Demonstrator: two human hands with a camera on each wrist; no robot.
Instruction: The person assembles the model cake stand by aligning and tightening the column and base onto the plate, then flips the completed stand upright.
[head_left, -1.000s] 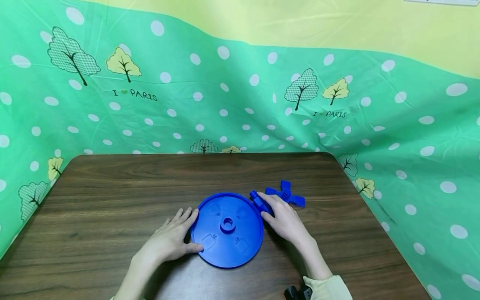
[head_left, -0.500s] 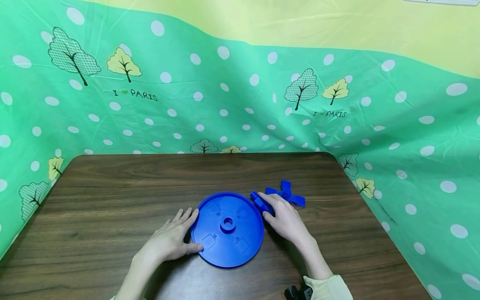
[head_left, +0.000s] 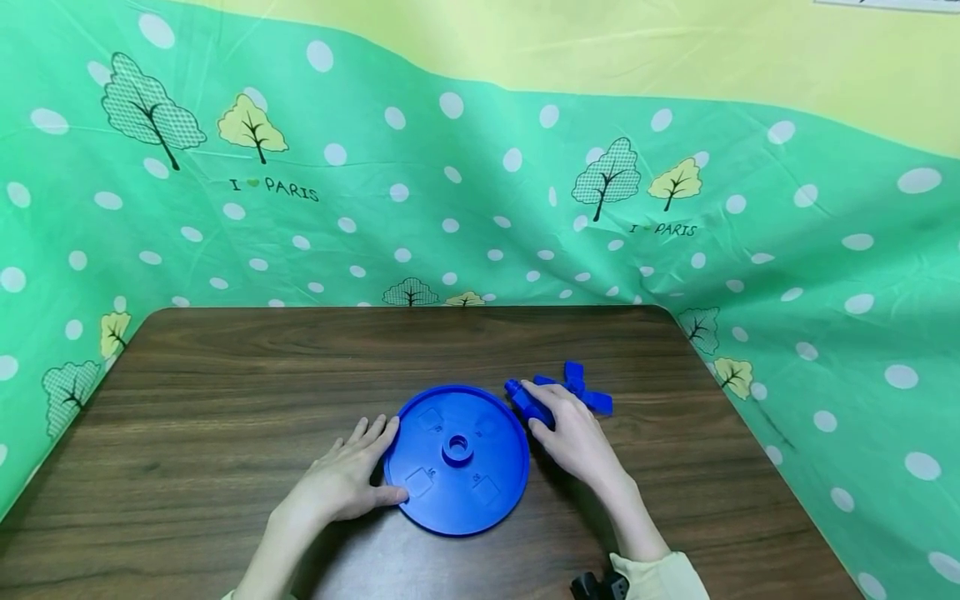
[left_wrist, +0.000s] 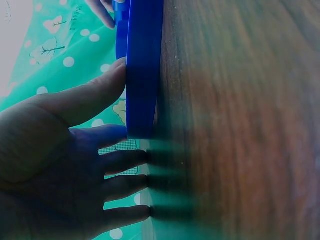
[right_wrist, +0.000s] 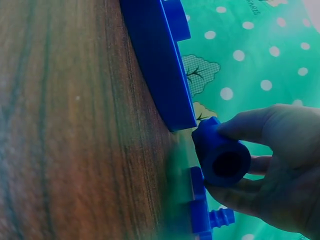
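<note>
A round blue disc point(head_left: 457, 508) with a raised hollow hub lies flat on the table. My left hand point(head_left: 337, 483) rests at its left edge, thumb on the rim and fingers spread straight; in the left wrist view several fingertips reach down to the tabletop. Beyond the disc's right edge, my right hand point(head_left: 573, 437) grips a short blue tube point(head_left: 528, 405) between thumb and fingers. The tube's dark open end point(right_wrist: 227, 165) faces the right wrist camera, and its narrower end points away. A blue four-armed cross piece point(head_left: 576, 382) lies just behind the right hand, partly hidden by it.
The brown wooden table point(head_left: 300, 358) extends around the parts. Behind and beside it hangs a green and yellow cloth point(head_left: 450, 192) printed with trees and dots. A black device point(head_left: 598, 586) sits by the right sleeve point(head_left: 660, 577).
My right hand and the tube have shifted slightly away from the disc, to the right. The left hand stays in place on the disc, and the head view has drifted a little.
</note>
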